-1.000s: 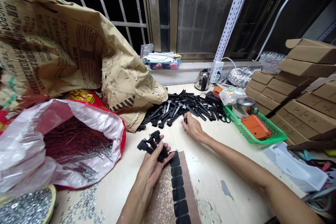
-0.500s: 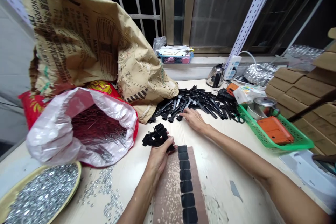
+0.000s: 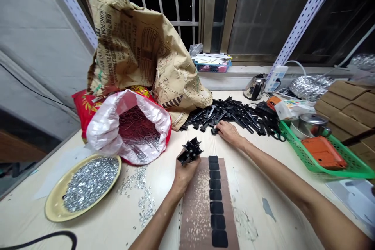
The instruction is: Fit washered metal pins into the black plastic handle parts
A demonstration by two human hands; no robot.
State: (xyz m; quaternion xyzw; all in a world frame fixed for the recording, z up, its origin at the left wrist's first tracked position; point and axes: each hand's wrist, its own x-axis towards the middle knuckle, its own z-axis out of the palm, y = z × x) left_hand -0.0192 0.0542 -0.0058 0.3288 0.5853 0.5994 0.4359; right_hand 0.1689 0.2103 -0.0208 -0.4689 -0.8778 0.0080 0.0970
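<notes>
My left hand [image 3: 186, 172] is closed around a bundle of black plastic parts [image 3: 191, 150], whose channel-shaped ends point up and away from me. It is just above the far left end of a brown board [image 3: 195, 207]. A row of black rounded-square pads [image 3: 216, 195] runs down that board. My right hand [image 3: 231, 134] reaches to the near edge of a heap of long black plastic parts [image 3: 234, 113]. Its fingertips are closed on the end of one black plastic part [image 3: 215, 130] there; the rest of that part blends into the heap.
On the left stand an open white-lined red sack [image 3: 99, 125] of thin metal pins and a yellow dish [image 3: 52, 211] of small metal pieces, some scattered on the table. A large brown paper sack [image 3: 175, 70] leans behind. To the right are a green basket [image 3: 304, 160] and stacked cardboard boxes [image 3: 342, 105].
The view has swung left, so everything sits further right. My left hand has turned the bundle so its ends face up. My right hand stays at the heap's near edge, fingers now on a part.
</notes>
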